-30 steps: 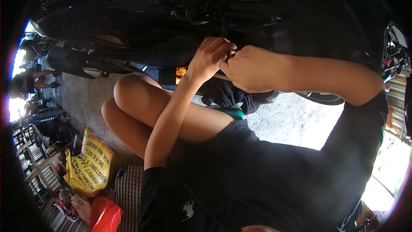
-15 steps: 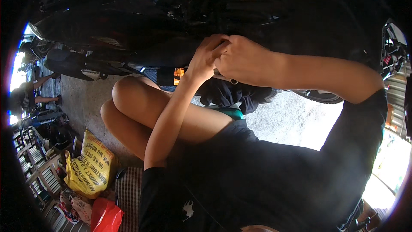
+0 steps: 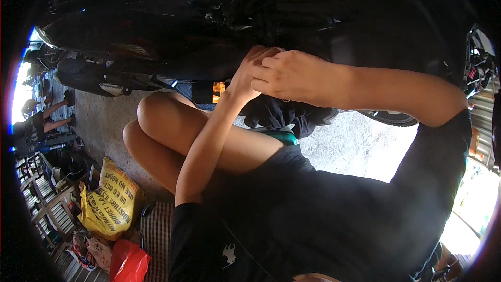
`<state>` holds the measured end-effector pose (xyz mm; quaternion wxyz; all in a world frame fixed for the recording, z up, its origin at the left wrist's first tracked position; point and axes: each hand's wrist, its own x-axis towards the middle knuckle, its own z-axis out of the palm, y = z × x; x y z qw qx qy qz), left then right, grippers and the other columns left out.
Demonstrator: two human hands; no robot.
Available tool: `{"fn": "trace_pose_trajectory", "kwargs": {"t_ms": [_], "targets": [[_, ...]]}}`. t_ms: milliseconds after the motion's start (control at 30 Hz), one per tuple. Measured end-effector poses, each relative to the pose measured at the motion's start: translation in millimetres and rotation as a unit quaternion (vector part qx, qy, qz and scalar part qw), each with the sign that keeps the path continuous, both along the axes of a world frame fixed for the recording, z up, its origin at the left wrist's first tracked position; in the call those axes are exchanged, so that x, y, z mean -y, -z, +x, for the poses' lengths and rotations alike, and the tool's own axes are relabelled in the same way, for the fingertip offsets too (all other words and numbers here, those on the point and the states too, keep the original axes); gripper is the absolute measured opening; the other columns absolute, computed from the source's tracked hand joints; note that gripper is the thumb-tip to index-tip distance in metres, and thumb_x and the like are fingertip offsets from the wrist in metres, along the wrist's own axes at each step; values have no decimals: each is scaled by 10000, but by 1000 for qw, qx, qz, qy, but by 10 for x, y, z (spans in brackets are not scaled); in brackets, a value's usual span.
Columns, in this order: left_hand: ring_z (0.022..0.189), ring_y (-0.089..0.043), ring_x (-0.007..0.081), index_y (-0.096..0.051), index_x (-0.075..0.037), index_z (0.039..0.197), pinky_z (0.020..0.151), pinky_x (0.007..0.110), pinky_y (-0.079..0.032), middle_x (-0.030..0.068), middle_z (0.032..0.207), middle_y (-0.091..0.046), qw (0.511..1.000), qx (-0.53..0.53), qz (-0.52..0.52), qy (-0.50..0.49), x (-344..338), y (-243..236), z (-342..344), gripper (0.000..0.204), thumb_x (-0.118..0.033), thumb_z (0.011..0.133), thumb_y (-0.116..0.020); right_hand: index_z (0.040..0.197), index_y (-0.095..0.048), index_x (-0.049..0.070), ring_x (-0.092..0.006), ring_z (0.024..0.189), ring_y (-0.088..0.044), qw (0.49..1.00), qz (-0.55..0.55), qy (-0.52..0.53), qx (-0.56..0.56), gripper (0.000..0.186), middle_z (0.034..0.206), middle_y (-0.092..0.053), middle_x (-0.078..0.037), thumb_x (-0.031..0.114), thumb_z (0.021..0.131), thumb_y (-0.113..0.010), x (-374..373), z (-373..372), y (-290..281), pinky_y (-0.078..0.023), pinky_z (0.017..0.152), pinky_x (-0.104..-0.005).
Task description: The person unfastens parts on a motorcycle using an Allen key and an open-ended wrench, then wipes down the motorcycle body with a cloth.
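Slid right hand [image 3: 305,79] slightly leftward since half a second ago, now overlapping left hand [image 3: 244,81]. Have two hands together, fingers of both bent and drawn in narrow; cannot tell of anything held between them. Keep both close beside one dark motorbike [image 3: 209,55], cannot tell exact contact. Count on the left one yellow sack [image 3: 110,198], one red plastic bag [image 3: 129,261], one checked cushion [image 3: 158,237].
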<state>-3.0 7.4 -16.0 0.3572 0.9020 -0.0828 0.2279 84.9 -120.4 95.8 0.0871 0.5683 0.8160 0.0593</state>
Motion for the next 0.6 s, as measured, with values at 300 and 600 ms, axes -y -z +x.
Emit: {"fn": "trace_pose_trajectory", "kwargs": {"t_ms": [300, 600], "targets": [[1083, -559, 312, -613, -76, 1116, 960, 404, -452, 90, 1164, -628, 999, -41, -19, -21, -11, 12, -6, 397, -108, 732, -708, 879, -572, 83, -147, 818, -613, 998, 0, 2, 67, 129, 834, -611, -24, 153, 799, -646, -30, -9, -55, -468, 666, -262], [1087, -545, 319, -612, -61, 1076, 944, 407, -456, 85, 1149, -599, 997, 64, 37, -12, 8, 10, 50, 378, -62, 705, -687, 839, -611, 68, -166, 708, -632, 994, -75, 62, 47, 163, 710, -639, -30, 228, 829, -639, -5, -37, 5, -457, 656, -267]]}}
